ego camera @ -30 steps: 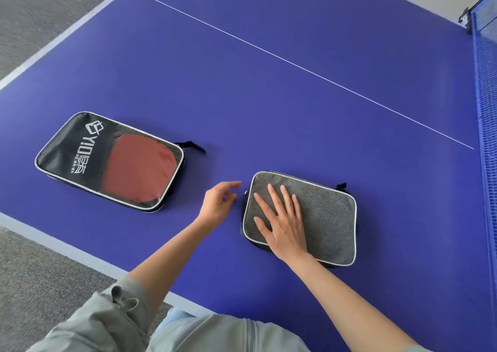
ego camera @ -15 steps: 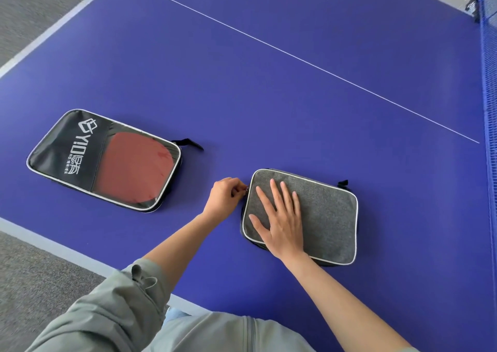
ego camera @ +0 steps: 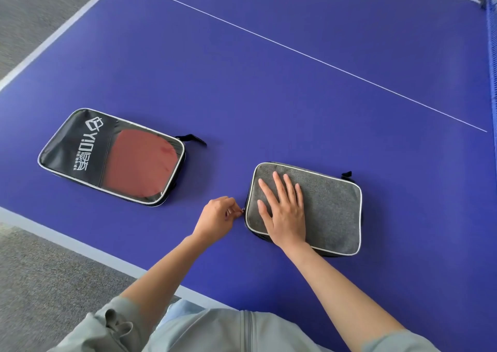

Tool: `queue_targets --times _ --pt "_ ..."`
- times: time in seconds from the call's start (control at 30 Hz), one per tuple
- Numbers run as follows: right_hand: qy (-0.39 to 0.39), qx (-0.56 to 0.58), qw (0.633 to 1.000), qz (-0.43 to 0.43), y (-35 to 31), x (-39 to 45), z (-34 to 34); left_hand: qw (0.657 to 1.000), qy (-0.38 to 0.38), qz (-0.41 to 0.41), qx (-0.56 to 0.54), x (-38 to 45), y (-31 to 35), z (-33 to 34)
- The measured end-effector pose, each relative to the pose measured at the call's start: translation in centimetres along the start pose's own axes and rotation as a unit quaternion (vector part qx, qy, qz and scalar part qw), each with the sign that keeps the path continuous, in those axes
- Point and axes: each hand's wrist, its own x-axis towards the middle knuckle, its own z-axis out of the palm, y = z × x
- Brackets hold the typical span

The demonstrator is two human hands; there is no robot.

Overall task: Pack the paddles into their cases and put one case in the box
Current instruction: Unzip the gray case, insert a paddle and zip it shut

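Two paddle cases on table: black case at left, grey case at right. One red paddle visible inside black case. Two hands: left hand, right hand.

Matt grey cloth case; glossy black case.

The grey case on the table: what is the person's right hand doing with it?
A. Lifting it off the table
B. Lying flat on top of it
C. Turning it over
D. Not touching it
B: the right hand lies flat, fingers straight, on top of the grey case, which rests on the table.
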Motion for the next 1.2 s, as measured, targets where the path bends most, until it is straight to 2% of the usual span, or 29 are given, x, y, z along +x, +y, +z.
queue_targets --times 0.1,0.17,0.23,0.33,0.43,0.53,0.8,0.93,1.03,1.13,1.2 --pt "0.009 0.0 1.0 0.004 -0.1 0.0 0.1 0.999 0.006 -0.026 -0.022 -2.8 0.3 1.0" --pt "0.009 0.003 1.0 0.008 -0.2 0.0 0.1 0.994 0.0 -0.076 -0.074 -4.0 1.2 1.9" --pt "0.0 0.006 1.0 0.01 -0.2 0.0 0.0 0.968 -0.01 -0.171 -0.183 -4.5 2.5 2.6" --pt "-0.018 0.008 1.0 -0.002 0.1 0.2 -0.5 0.901 -0.011 -0.278 -0.331 -4.3 3.8 2.7" --pt "-0.046 -0.003 0.998 -0.05 1.6 0.0 -1.2 0.867 0.003 -0.3 -0.397 -3.9 4.0 2.2" --pt "-0.051 0.006 0.996 -0.066 3.4 -0.2 -1.8 0.859 0.013 -0.307 -0.41 -2.5 4.3 1.4" --pt "-0.061 0.002 0.997 0.052 3.5 -1.1 -2.7 0.905 0.089 -0.278 -0.311 5.3 6.9 -0.5" --pt "-0.024 -0.009 0.992 0.127 2.6 -2.4 -1.7 0.942 0.057 -0.223 -0.244 7.9 7.7 -0.6" --pt "0.015 -0.01 0.985 0.172 1.5 -3.4 -0.8 0.95 0.017 -0.204 -0.234 8.3 7.8 -0.1" --pt "0.02 0.009 0.983 0.18 1.4 -3.3 -0.9 0.959 0.011 -0.166 -0.228 7.6 6.7 0.3" --pt "0.018 0.032 0.988 0.152 2.1 -2.2 -1.3 0.97 0.015 -0.132 -0.206 7.1 6.0 0.4"
